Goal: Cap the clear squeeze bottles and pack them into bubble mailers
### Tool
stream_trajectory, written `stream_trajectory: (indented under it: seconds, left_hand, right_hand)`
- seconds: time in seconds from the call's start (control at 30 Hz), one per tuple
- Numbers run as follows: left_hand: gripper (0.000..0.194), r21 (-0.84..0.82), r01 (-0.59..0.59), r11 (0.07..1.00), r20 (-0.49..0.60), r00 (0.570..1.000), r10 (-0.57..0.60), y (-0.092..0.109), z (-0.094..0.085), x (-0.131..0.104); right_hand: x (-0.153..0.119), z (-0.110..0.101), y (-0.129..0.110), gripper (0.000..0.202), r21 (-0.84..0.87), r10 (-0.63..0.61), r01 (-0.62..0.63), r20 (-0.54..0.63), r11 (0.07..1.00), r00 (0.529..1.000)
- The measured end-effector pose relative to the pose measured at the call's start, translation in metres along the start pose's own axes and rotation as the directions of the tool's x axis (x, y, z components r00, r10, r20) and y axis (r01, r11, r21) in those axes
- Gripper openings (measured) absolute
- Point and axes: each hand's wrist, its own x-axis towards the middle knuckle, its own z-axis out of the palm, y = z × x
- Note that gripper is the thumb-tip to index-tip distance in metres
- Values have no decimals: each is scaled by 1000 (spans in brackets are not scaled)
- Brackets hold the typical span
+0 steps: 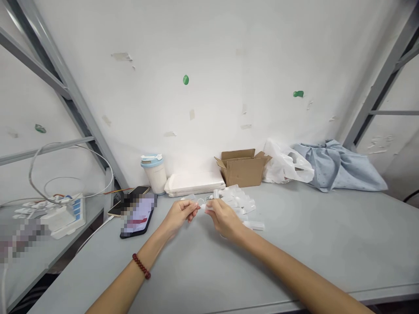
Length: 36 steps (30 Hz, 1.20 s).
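Note:
Fingers pinched together, my left hand (180, 214) is just left of a small plastic squeeze bottle (207, 207). What the left fingertips hold is too small to make out; a thin pale loop arches between the two hands. My right hand (225, 218) grips the bottle, its white tip pointing left toward the left fingertips. Most of the bottle's body is hidden behind the right fingers. Beyond and beside the right hand lies a pile of similar translucent bottles (240, 199). One bottle (254, 225) rests apart at the pile's near right.
Along the wall stand a lidded cup (155, 175), a white flat stack (195, 182), an open cardboard box (244, 171), a white plastic bag (288, 165) and blue cloth (340, 168). Two phones (139, 216) lie left, near a power strip (70, 216) with looping cables.

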Motion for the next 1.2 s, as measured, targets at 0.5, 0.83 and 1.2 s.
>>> stream_trajectory:
  seconds: [0.5, 0.83, 1.2]
  left_hand:
    - [38, 195, -44, 980, -33, 998, 52, 5, 9, -3]
    - [41, 125, 31, 992, -17, 999, -29, 3, -2, 1]
    - [31, 113, 0, 994, -3, 1000, 0, 6, 6, -5]
  right_hand:
    - [-1, 3, 2, 10, 87, 82, -92, 113, 992, 990]
    - [7, -8, -4, 5, 145, 154, -176, 157, 974, 976]
    - [1, -7, -2, 9, 107, 110, -127, 148, 986, 983]
